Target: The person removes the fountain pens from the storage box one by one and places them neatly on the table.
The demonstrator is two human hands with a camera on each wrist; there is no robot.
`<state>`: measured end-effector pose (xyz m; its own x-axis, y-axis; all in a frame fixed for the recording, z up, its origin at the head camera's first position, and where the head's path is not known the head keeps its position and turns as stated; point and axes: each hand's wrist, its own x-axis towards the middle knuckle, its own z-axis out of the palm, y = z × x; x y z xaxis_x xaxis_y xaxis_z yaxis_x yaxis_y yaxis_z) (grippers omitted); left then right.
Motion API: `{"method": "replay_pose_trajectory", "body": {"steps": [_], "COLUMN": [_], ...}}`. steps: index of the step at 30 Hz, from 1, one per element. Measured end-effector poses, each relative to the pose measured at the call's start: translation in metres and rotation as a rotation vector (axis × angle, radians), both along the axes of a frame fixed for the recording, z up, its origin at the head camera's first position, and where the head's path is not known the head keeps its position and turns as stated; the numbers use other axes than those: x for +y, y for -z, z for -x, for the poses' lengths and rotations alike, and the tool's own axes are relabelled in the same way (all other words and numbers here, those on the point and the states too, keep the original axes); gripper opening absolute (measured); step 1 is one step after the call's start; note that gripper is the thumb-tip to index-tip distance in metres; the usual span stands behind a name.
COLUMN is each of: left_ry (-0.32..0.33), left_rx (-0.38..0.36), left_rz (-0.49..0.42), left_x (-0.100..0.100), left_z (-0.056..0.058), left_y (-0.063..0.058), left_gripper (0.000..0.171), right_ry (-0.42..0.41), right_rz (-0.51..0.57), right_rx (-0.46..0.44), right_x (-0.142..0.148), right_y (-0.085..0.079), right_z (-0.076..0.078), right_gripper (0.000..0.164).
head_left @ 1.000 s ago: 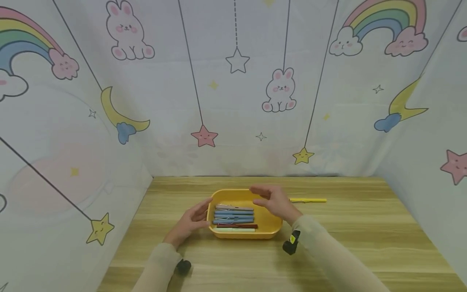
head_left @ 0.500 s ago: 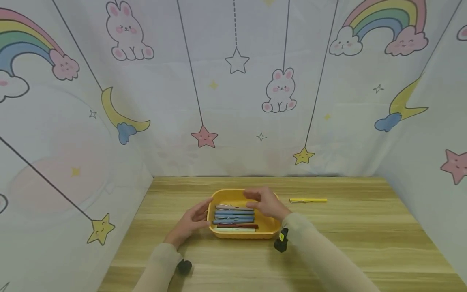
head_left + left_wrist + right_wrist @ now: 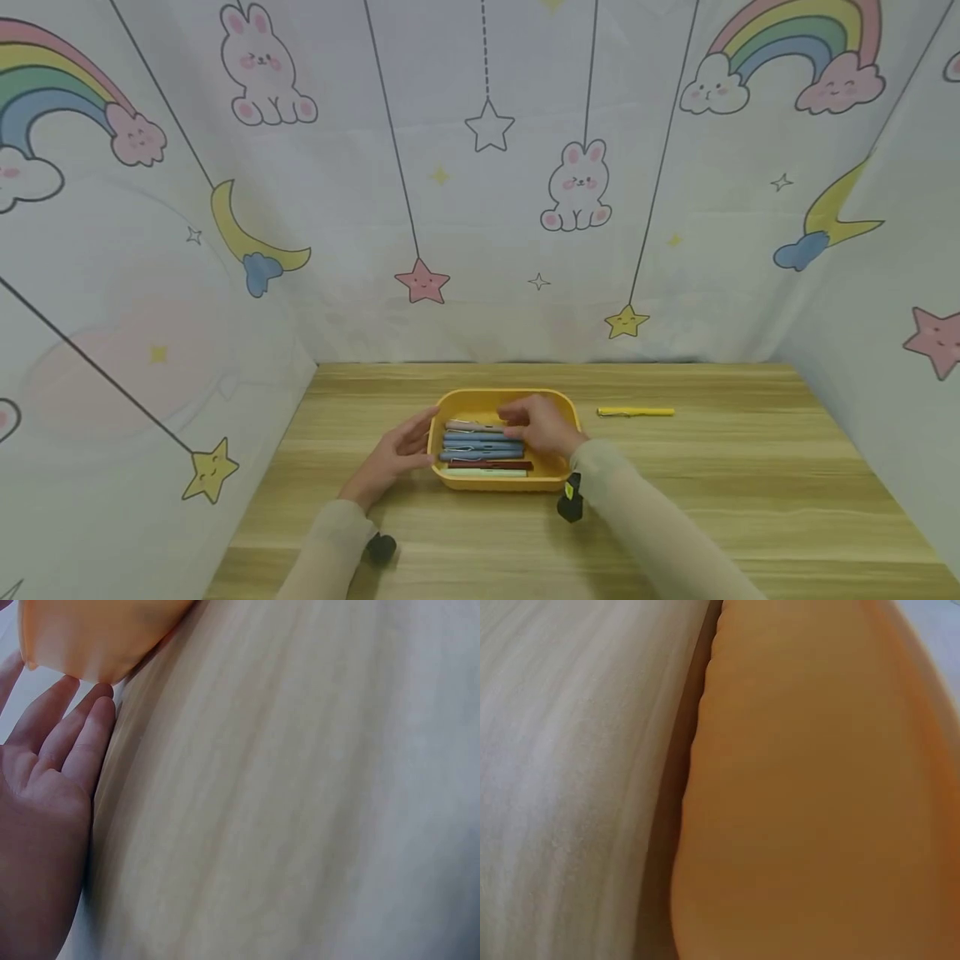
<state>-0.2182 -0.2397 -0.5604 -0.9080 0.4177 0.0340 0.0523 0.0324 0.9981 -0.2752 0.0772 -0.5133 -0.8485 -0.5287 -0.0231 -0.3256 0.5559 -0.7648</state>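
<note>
A yellow plastic basket [image 3: 510, 484] stands on the wooden table. Inside, several pens lie side by side: a beige pen [image 3: 468, 426] at the back, blue pens [image 3: 480, 446], a dark red pen [image 3: 491, 465] and a white pen [image 3: 486, 472] at the front. My left hand [image 3: 390, 460] touches the basket's left side with extended fingers; the left wrist view shows its fingertips against the wall. My right hand [image 3: 547, 427] reaches down into the basket, thumb and fingers apart, fingertips at the right ends of the beige and blue pens. The right wrist view shows only the basket's outer wall, the hand hidden.
A yellow pen [image 3: 636, 412] lies on the table [image 3: 720, 467] to the right of the basket. Behind the table hangs a white curtain [image 3: 487, 217] printed with rabbits, stars and rainbows, and it also runs along both sides.
My right hand has moved left and lower into the basket, over the pens' right ends. My left hand stays at the basket's left side, and the pens lie as before.
</note>
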Motion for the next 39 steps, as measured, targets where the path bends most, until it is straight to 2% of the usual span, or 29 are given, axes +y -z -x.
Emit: {"method": "replay_pose_trajectory", "body": {"steps": [7, 14, 30, 39], "left_ry": [0.008, -0.007, 0.007, 0.009], "left_rx": [0.005, -0.008, 0.014, 0.014], "left_rz": [-0.004, 0.002, -0.007, 0.0], "left_x": [0.0, 0.001, -0.001, -0.001], "left_z": [0.001, -0.001, 0.002, 0.002], "left_y": [0.003, -0.001, 0.002, 0.002], "left_gripper": [0.079, 0.079, 0.079, 0.079], "right_ry": [0.004, 0.002, -0.02, -0.02], "right_rz": [-0.007, -0.009, -0.001, -0.008], "right_rx": [-0.006, -0.007, -0.001, 0.031], "right_x": [0.001, -0.002, -0.002, -0.004], "right_y": [0.013, 0.011, 0.01, 0.009], "right_z": [0.005, 0.002, 0.001, 0.0], "right_gripper": [0.035, 0.034, 0.03, 0.029]}}
